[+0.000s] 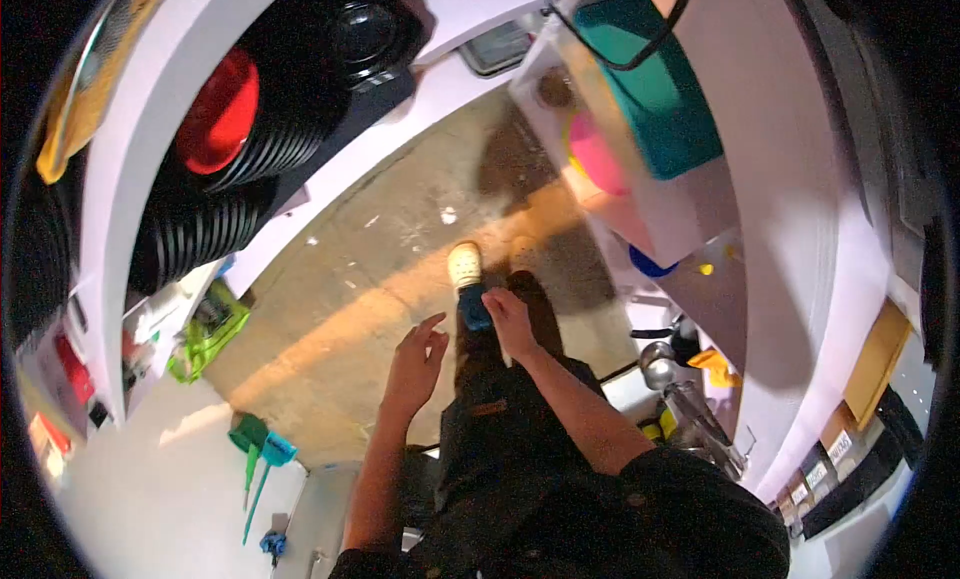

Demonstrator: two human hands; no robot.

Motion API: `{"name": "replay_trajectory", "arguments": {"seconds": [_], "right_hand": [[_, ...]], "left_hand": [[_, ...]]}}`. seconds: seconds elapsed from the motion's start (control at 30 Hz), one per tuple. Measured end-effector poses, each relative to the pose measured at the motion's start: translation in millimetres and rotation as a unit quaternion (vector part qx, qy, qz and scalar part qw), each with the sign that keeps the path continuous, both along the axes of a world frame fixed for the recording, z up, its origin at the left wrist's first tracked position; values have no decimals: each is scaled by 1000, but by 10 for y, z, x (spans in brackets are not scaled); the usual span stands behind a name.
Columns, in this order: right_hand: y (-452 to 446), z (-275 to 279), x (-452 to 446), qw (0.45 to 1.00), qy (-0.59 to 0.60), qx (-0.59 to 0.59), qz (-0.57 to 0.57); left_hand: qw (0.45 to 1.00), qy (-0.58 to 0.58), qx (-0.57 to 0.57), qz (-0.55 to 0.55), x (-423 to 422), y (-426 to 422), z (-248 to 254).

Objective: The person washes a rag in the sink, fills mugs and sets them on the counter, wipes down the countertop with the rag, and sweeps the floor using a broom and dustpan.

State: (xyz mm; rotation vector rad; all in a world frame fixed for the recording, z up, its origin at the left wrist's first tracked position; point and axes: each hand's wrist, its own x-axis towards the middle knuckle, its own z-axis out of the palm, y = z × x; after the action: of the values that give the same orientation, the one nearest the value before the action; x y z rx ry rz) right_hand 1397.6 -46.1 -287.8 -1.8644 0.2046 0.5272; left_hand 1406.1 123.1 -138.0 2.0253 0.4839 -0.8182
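Two bare hands show before dark cloth clothing (480, 469): the left hand (415, 362) has a released grip, fingers loosely curved and touching nothing, while the right hand (508, 319) has bent fingers at the edge of a soft-looking dark blue fabric piece (475, 309); I cannot tell whether that grip grasps it or whether it is part of the trouser leg. The fabric shows just behind a pale yellow, hole-punched clog (465, 266) on a rough, stained brown-grey floor (360, 269). On the right are shiny, rounded metal utensils (658, 364) near a crumpled orange cloth (716, 367); on the left, a crinkled lime-green bag (228, 324). Farther out, ribbed stacks of black round dishes (200, 224) sit near a smooth red bowl (215, 114), across from a teal rectangular tray (665, 119). Small white labels (841, 446) at far right bear writing too small to read.
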Motion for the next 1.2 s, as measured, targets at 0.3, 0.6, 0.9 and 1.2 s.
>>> {"name": "replay_trajectory", "arguments": {"seconds": [0.3, 0.6, 0.9, 1.2], "right_hand": [[21, 563, 2087, 976, -180, 102, -72], [740, -62, 4597, 798, -326, -374, 342], [170, -175, 2107, 900, -56, -122, 415], [808, 3042, 571, 735, -53, 33, 675]], "left_hand": [[996, 21, 81, 12, -430, 511, -187], [990, 19, 89, 104, -1034, 476, -247], [987, -72, 52, 135, -833, 266, 632], [959, -228, 106, 132, -1188, 345, 1477]]}}
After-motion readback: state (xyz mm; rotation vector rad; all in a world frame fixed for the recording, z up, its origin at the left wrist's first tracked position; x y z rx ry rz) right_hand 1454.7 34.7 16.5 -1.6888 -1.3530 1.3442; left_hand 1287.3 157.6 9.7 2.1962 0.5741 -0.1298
